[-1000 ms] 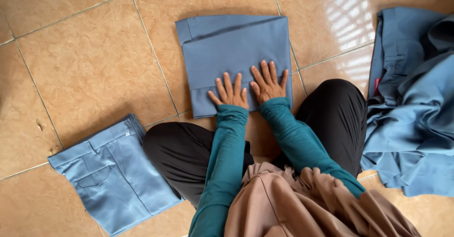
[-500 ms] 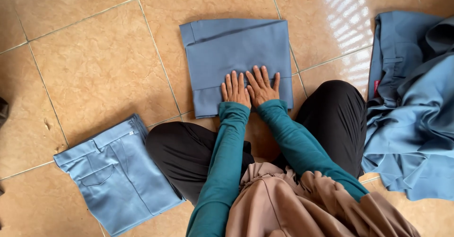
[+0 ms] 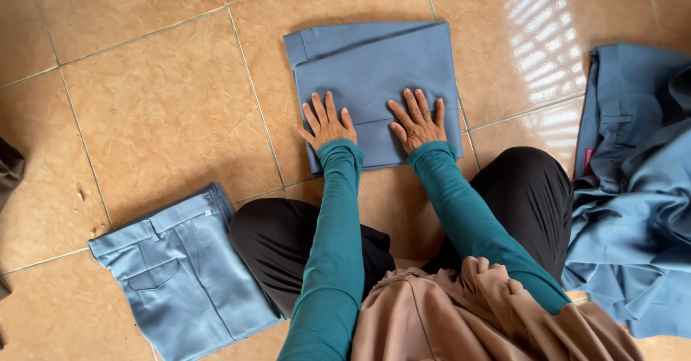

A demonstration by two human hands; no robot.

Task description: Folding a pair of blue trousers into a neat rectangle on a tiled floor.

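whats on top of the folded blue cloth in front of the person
Both hands lie flat on the folded blue cloth, the left hand and right hand apart, fingers spread. The cloth under the palms is covered, as is the tiled floor beneath it.

We are seeing only one label, a small red tag [image 3: 589,161] that is sitting on the edge of the unfolded blue clothes pile [image 3: 633,188] at our right.

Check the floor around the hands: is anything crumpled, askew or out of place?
Only the blue garment pile at the person's right lies crumpled and unfolded. The folded blue garment under both hands lies flat; the folded light-blue trousers sit neatly.
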